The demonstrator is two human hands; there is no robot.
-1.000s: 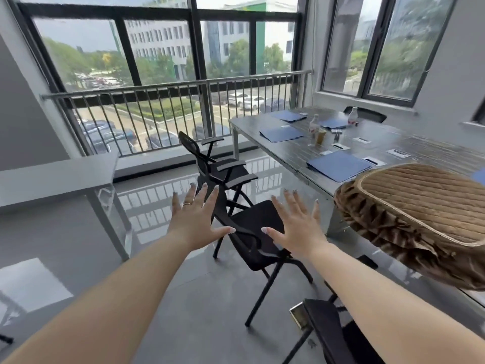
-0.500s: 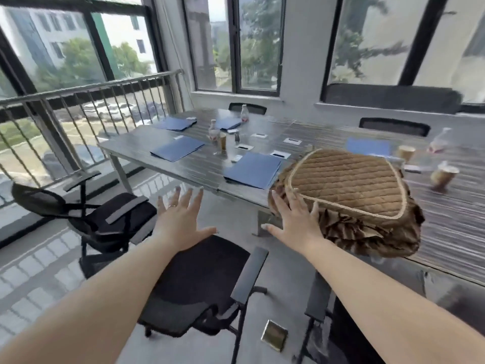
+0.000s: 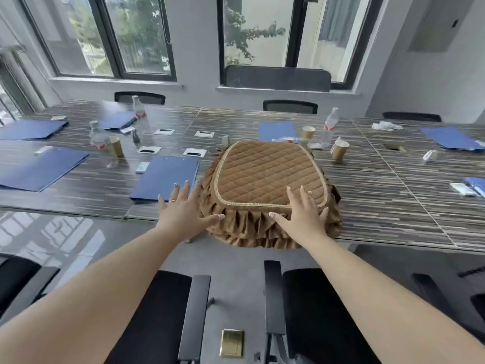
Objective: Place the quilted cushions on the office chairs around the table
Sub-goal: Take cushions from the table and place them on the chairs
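Barely begun: cushion stack on the table, left hand and right hand spread flat against it; both near chairs apparently bare.

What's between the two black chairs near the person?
In the head view, bare grey floor lies between the left chair and right chair, with one brass floor plate set in it.

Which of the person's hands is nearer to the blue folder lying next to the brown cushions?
Left. The left hand is at the blue folder's near corner, against the cushion stack's left side. The right hand rests on the stack's front right, farther away.
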